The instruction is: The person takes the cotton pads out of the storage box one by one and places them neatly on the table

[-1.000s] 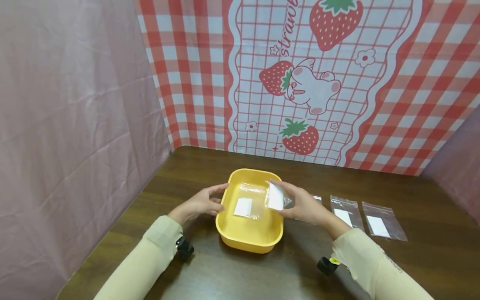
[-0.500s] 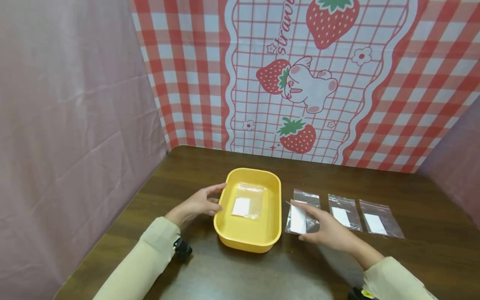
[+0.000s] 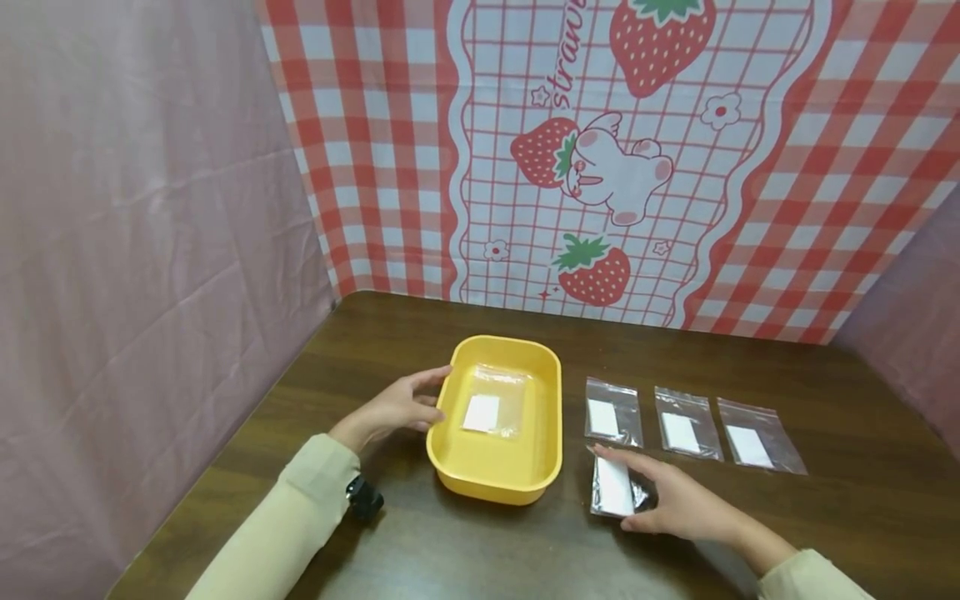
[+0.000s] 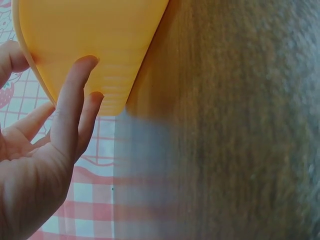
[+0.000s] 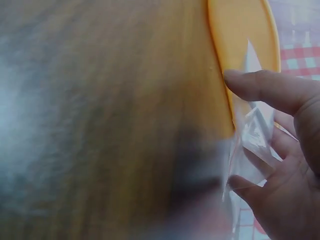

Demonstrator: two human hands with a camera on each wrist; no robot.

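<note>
My left hand (image 3: 393, 410) rests at the left side of a yellow plastic basin (image 3: 497, 493), fingers spread against its outer wall and rim. In the left wrist view, the fingers (image 4: 75, 95) lie fairly straight along that wall. Inside the basin lies a clear zip bag (image 3: 512, 400) with a white card in it. My right hand (image 3: 678, 502) holds another clear zip bag with a white rectangle (image 3: 615, 487), low over the table to the right of the basin. Thumb and fingers grip this bag (image 5: 257, 127) by its sides in the right wrist view.
Three more zip bags with white inserts lie in a row to the right: one near the basin (image 3: 613, 411), a middle bag (image 3: 686, 423) and an outer bag (image 3: 761, 437). The dark wooden table (image 3: 420, 542) ends at a checked strawberry cloth (image 3: 390, 208) behind and a pink curtain (image 3: 165, 250) at left.
My right hand has moved from over the basin to the right and toward me, carrying its zip bag past the row onto the near side. My left hand stays at the basin.
</note>
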